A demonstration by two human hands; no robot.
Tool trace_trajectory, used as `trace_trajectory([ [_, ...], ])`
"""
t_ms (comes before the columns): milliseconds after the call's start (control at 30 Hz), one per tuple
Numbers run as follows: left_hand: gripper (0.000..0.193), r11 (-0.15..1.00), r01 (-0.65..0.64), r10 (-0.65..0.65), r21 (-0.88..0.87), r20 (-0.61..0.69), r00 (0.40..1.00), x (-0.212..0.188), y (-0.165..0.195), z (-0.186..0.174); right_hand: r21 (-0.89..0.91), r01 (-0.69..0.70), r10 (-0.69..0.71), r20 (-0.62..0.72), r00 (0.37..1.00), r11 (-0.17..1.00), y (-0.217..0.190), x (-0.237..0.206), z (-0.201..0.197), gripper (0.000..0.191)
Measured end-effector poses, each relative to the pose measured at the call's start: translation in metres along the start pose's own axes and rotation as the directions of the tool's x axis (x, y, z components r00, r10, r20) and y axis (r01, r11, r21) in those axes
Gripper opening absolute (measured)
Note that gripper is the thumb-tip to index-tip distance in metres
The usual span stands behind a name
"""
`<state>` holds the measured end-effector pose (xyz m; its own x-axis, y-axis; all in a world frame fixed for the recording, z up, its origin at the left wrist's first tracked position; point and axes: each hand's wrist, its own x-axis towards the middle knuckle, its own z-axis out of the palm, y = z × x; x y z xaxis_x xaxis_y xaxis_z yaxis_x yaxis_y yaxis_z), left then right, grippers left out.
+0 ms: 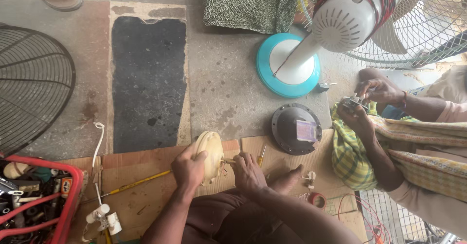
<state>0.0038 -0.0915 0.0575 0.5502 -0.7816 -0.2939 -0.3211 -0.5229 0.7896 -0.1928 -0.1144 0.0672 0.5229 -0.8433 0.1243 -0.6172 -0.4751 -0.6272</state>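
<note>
My left hand (188, 168) grips the edge of a cream round fan motor housing (210, 152) that stands on edge on a sheet of cardboard (141, 195). My right hand (248, 172) rests against the housing's right side, fingers closed around a small part at its shaft; the part itself is hidden. A yellow-handled screwdriver (138, 182) lies on the cardboard just left of my left hand. Another small screwdriver (261, 154) lies just beyond my right hand. My bare foot (287, 180) rests to the right.
A white fan (343, 23) on a teal round base (288, 65) stands ahead. A dark round cover plate (296, 128) lies nearby. A co-worker's hands (372, 98) handle a small part at right. A black fan guard (31, 86) and red crate of tools (34, 198) are at left.
</note>
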Motion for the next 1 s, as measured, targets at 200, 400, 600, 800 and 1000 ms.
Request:
trace_trajectory([
  [200,0.049,0.992,-0.126,0.126,-0.006,0.030,0.992,0.003,0.011,0.026,-0.110,-0.122,0.128,0.045,0.991,0.986,0.005,-0.018,0.016,0.016],
  [400,0.046,0.983,-0.178,0.177,0.047,0.025,0.984,-0.003,0.021,0.023,0.406,-0.892,0.598,0.670,0.439,0.200,0.010,-0.003,0.009,0.041],
  [600,0.045,0.975,-0.211,0.209,0.068,0.033,0.977,-0.001,0.026,0.022,0.352,-0.832,0.448,0.883,0.143,-0.429,-0.003,0.011,-0.014,0.059],
  [800,0.047,0.967,-0.243,0.242,0.074,0.018,0.970,-0.004,0.024,0.024,0.335,-0.847,0.360,0.914,0.187,-0.412,-0.001,0.002,-0.011,0.059],
  [1000,0.048,0.978,-0.189,0.187,0.087,0.040,0.982,-0.002,0.026,0.023,0.415,-0.802,0.344,0.897,0.280,-0.430,0.018,-0.003,0.004,0.046],
])
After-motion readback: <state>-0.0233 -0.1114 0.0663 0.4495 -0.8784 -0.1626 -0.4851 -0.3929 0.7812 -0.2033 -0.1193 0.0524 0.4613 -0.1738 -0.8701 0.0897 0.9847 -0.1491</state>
